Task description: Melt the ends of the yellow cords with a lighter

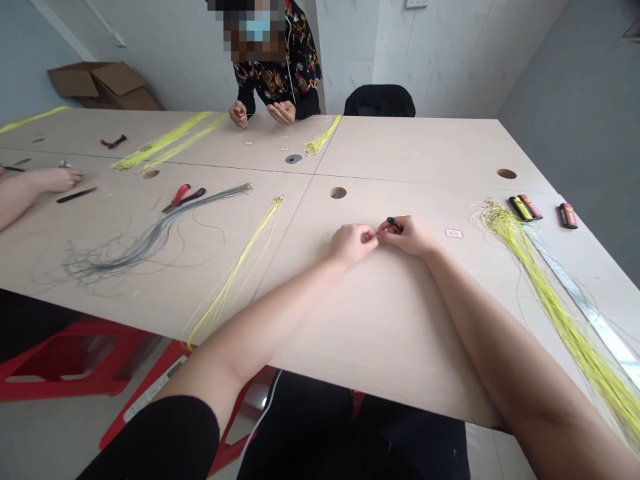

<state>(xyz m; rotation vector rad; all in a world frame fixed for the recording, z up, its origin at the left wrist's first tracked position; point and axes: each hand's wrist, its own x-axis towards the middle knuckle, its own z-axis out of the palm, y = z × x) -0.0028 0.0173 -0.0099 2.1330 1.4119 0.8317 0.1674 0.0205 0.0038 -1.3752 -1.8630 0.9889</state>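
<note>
My left hand is closed in a pinch above the table, its fingertips almost meeting those of my right hand. Whatever the left fingers grip is too small to make out. A short black tool with a reddish part sticks up from my right hand, which is closed around it; its kind is unclear. To the right of this hand lies a small white label with a red border. Left of my left forearm is a thin bundle of yellow cords with knotted or looped ends.
On the right lie a thick yellow cord bundle, a metal ruler and several red-and-black small packs. Grey strands and red-handled pliers lie left. A masked person works opposite; another person's arm reaches in left.
</note>
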